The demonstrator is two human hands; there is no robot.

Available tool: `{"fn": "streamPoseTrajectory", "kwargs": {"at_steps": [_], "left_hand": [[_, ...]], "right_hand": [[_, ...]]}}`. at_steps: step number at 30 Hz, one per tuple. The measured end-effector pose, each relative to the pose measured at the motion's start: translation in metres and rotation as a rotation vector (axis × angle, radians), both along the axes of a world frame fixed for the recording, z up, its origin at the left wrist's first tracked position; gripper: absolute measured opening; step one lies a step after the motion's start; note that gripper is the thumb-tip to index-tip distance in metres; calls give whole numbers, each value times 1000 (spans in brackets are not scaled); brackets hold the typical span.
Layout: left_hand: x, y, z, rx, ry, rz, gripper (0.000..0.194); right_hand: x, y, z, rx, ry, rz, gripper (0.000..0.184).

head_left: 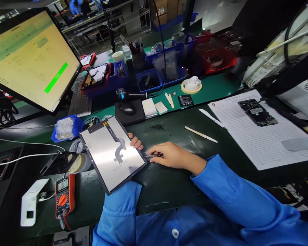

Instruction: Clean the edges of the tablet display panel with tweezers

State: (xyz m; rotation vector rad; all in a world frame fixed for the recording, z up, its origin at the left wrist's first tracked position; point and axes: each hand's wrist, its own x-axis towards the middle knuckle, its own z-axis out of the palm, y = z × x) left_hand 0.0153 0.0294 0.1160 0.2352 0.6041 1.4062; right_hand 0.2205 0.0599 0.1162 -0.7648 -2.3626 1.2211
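Note:
A tablet display panel, silver back up with a dark rim and a grey flex cable running down it, is tilted above the bench. Underneath it my left hand supports the panel, its fingertips curling round the right edge; the palm is hidden. Fine dark-handled tweezers are pinched in my right hand. Their tips meet the panel's lower right edge, though I cannot tell whether they grip anything there.
An orange multimeter and a white bracket lie at left. Behind are a mouse, a barcode scanner and blue bins. To the right are a stick, a pen and a circuit board on paper.

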Motion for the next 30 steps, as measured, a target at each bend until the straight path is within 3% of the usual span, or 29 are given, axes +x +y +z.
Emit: {"fn": "streamPoseTrajectory", "kwargs": {"at_steps": [10, 16, 24, 30], "left_hand": [[1, 0, -3, 23, -1, 21, 34], [-4, 1, -7, 31, 5, 12, 40], [-12, 2, -16, 24, -44, -69, 44], [-7, -1, -8, -3, -51, -29, 39]], "right_hand": [[1, 2, -3, 199, -20, 33, 16], [0, -1, 0, 54, -18, 3, 12], [3, 2, 0, 189, -27, 74, 18], [1, -2, 3, 21, -33, 27, 12]]}}
